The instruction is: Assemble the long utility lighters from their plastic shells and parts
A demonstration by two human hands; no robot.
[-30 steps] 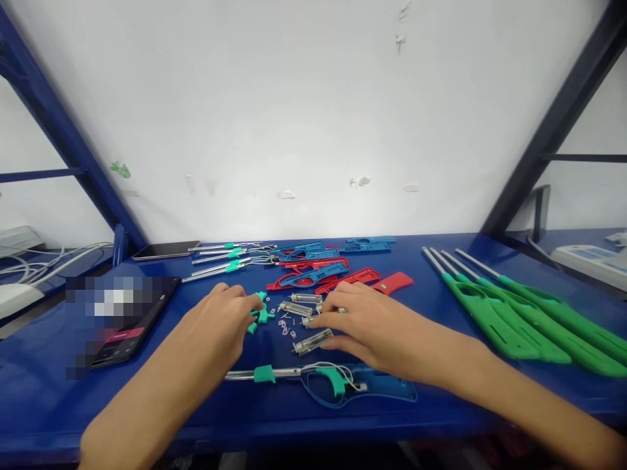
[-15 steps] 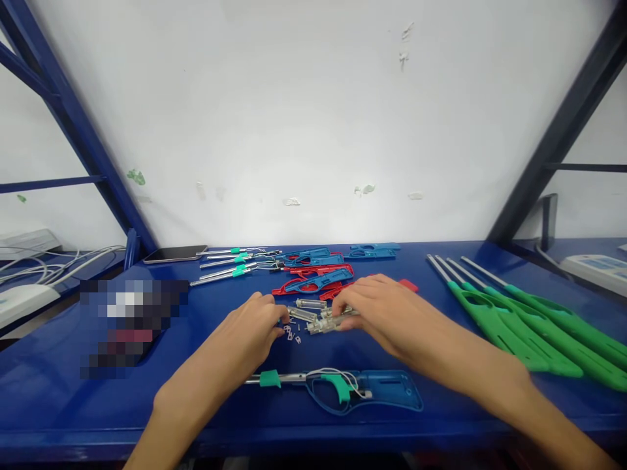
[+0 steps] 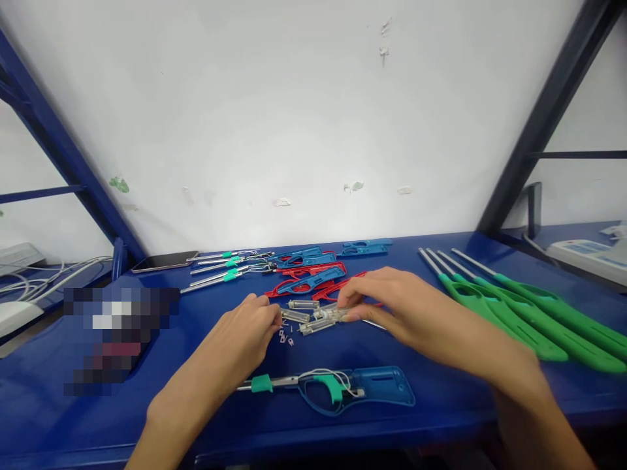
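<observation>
My left hand [image 3: 253, 320] is bent down at the table with its fingertips pinched together. Whatever it may hold is hidden, and small white clips [image 3: 283, 337] lie beside those fingertips. My right hand [image 3: 379, 297] closes thumb and fingers around the end of a clear lighter fuel tank [image 3: 321, 324] among several similar tanks. Another clear tank [image 3: 304, 305] lies just behind. In front of both hands rests an open blue lighter half-shell [image 3: 385, 385] with a metal tube, a green trigger [image 3: 333, 388] and white wire in it.
Several green lighters [image 3: 514, 320] lie at the right. Behind my hands are red and blue shells [image 3: 313, 281] and metal tubes with green collars [image 3: 215, 281]. A phone [image 3: 165, 261] is at the back left, near a blurred dark item [image 3: 122, 333]. Blue frame posts flank the table.
The view has shifted slightly to the right. My right hand stays at the fuel tanks with its fingers moved a little, and my left hand stays by the small clips.
</observation>
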